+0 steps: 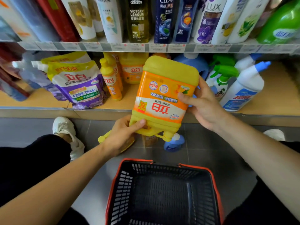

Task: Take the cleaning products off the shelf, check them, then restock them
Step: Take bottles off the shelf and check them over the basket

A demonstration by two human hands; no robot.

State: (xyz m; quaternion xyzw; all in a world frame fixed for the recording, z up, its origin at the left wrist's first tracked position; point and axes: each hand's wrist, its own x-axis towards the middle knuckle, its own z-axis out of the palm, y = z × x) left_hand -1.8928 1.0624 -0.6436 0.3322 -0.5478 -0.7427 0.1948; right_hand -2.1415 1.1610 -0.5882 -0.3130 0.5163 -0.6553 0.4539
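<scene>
We hold the jug (164,95) upside down in the air before the lower shelf (276,95), above the floor (97,127) and beyond the basket (138,160). Our left hand (121,137) has its fingers (138,123) curled round the handle end. Our right hand (206,106) grips the side, thumb on the label.

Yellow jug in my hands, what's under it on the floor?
A blue bottle and an amber bottle sit on the floor. A yellow bottle is mostly covered by the left hand. The jug hides the amber bottle's top.
</scene>
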